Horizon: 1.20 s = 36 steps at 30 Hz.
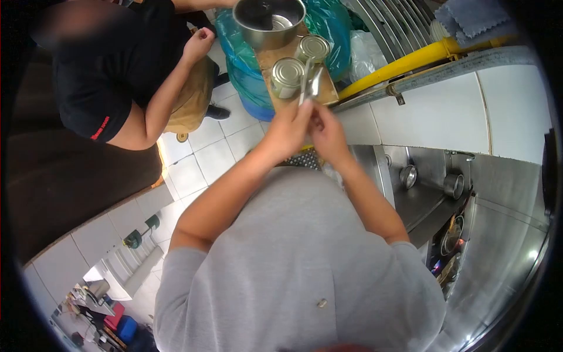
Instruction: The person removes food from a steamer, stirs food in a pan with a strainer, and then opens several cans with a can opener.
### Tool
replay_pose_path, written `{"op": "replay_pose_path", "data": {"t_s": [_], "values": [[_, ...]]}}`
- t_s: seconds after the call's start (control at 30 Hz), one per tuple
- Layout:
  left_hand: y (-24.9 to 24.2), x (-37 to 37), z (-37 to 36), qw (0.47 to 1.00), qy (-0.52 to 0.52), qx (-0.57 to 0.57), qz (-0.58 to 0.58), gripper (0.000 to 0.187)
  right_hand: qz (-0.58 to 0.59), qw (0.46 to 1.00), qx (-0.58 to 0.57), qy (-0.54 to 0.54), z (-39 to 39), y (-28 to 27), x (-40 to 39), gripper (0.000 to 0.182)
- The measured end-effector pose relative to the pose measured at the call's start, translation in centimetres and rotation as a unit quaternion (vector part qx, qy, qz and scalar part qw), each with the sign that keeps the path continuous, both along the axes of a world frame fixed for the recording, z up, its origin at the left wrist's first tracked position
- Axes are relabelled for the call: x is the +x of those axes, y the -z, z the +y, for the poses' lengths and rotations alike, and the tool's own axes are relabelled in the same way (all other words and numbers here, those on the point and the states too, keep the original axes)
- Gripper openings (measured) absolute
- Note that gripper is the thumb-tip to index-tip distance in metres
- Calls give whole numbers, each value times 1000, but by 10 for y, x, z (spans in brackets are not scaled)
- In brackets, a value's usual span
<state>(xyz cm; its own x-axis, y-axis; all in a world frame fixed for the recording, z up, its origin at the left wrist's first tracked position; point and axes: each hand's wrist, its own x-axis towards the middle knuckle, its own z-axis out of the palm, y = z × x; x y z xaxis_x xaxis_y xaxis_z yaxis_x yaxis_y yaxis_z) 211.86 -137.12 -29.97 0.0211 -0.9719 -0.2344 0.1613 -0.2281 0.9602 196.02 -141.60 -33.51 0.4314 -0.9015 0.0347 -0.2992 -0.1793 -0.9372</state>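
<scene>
At the far left a co-worker in a black shirt (111, 76) sat or crouched over the white tiled floor (199, 158), one hand (199, 42) loosely curled near the chest and holding nothing that could be made out; to the right of that hand stood a blue plastic bag (246, 76), and across it lay a wooden board (281, 58); on the board's far end rested a steel pot (268, 20), and nearer the camera two sealed tins sat side by side, the left tin (286, 76) just beside the right tin (312, 48). The wearer, in a grey shirt (293, 270), held both hands together above the board's near edge; the left hand (287, 130) and the right hand (328, 135) were almost touching, each pinching the lower end of a thin metal tool (309, 85), which rose from the fingers and overlapped the gap between the tins; what kind of tool it was could not be told. Further right ran a yellow pipe (410, 58), then a steel counter (422, 193).
</scene>
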Motion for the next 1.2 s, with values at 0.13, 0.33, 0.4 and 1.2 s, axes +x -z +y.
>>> {"op": "replay_pose_path", "data": {"t_s": [0.13, 0.33, 0.4, 1.2], "values": [[21, -26, -49, 993, -45, -73, -78, 47, 42, 995, -92, 11, -23, -13, 8, 25], [37, -29, -64, 994, -57, 2, -93, 48, 105, 992, -76, 12, -31, -8, 8, 21], [38, -28, -62, 994, -28, -6, -103, 49, 107, 992, -71, 4, -31, -6, 7, 21], [43, 60, -73, 880, -47, -259, -396, 92, -8, 991, 118, 62, -14, 21, 17, 14]]}}
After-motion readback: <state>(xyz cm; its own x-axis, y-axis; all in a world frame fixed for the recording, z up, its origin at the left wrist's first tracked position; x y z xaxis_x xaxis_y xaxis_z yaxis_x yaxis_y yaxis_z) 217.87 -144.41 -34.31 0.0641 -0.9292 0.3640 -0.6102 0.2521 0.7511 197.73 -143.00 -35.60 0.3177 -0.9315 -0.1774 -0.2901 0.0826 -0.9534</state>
